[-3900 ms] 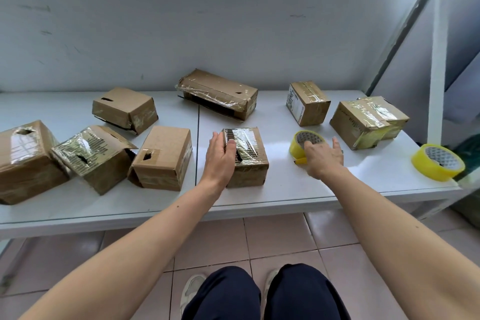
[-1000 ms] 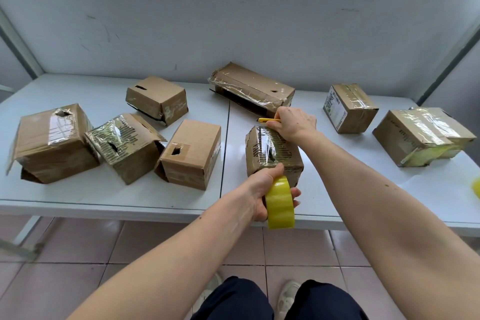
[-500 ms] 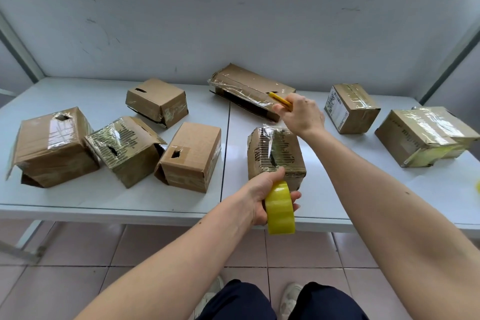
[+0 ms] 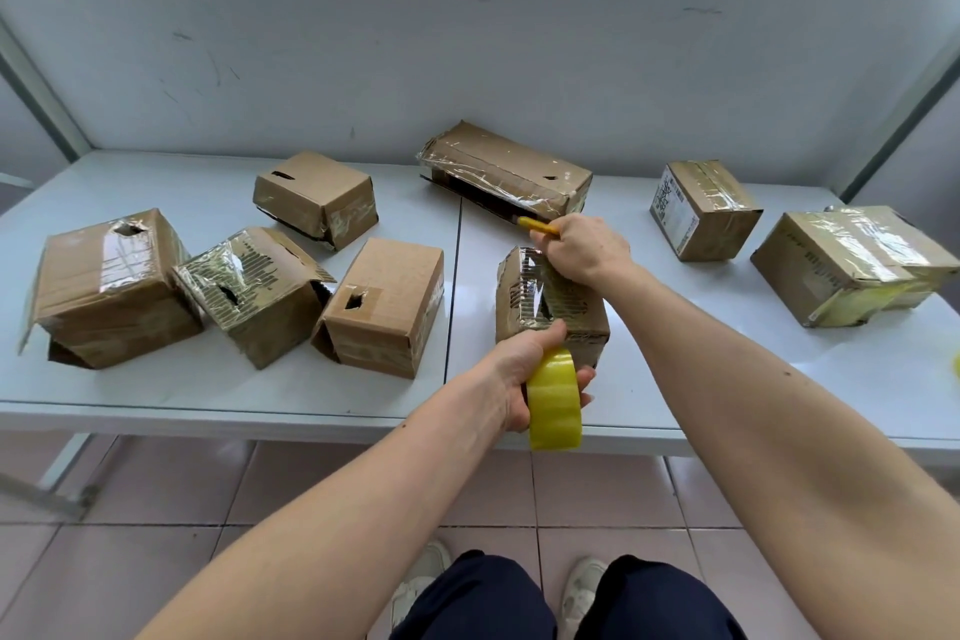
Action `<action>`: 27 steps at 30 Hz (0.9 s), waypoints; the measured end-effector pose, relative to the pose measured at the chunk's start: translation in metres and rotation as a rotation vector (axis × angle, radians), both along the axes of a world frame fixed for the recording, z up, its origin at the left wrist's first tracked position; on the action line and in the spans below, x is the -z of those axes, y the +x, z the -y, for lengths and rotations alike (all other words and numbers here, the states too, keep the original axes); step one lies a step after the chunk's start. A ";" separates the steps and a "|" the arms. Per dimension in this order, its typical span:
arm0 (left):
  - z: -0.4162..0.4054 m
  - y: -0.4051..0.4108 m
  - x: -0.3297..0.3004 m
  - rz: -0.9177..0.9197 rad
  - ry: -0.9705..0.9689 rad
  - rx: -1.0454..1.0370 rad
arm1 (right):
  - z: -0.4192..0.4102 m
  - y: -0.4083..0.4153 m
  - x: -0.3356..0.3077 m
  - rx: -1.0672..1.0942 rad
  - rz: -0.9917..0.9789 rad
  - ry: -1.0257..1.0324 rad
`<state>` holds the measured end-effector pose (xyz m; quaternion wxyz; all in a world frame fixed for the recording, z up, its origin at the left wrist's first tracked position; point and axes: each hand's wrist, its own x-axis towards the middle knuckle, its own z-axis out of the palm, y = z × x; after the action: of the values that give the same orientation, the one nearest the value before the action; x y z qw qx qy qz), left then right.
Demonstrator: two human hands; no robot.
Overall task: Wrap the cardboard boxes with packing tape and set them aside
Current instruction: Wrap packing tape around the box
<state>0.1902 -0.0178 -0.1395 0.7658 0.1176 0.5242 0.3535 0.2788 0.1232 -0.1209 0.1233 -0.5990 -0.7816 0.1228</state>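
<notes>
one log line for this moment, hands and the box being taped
left hand: grips yellow tape roll | right hand: holds yellow cutter over middle box | step: wrapping

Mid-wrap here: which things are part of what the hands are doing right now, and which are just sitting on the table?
In use:
- center box
- yellow tape roll, in left hand
- yellow cutter, in right hand

Lying about:
- long box
- four boxes at left
- two boxes at right

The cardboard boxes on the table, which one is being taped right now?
The small box at the table's front centre, the only one between both hands: left hand grips the yellow tape roll against it.
</notes>
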 end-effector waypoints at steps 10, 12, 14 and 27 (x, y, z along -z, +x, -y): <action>0.005 -0.010 -0.001 0.069 0.126 -0.059 | 0.050 0.023 0.014 -0.027 0.069 0.061; 0.011 -0.011 0.002 0.063 0.161 -0.064 | 0.052 0.022 0.018 -0.020 0.060 0.083; 0.015 -0.014 0.003 0.024 0.162 -0.023 | 0.055 0.021 0.021 -0.007 0.039 0.087; 0.012 -0.009 0.000 -0.095 0.271 -0.106 | 0.060 0.022 0.015 0.043 0.158 0.169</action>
<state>0.1814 -0.0297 -0.1393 0.6975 0.2088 0.5128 0.4550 0.3005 0.0631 -0.1356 0.1138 -0.6108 -0.7835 0.0063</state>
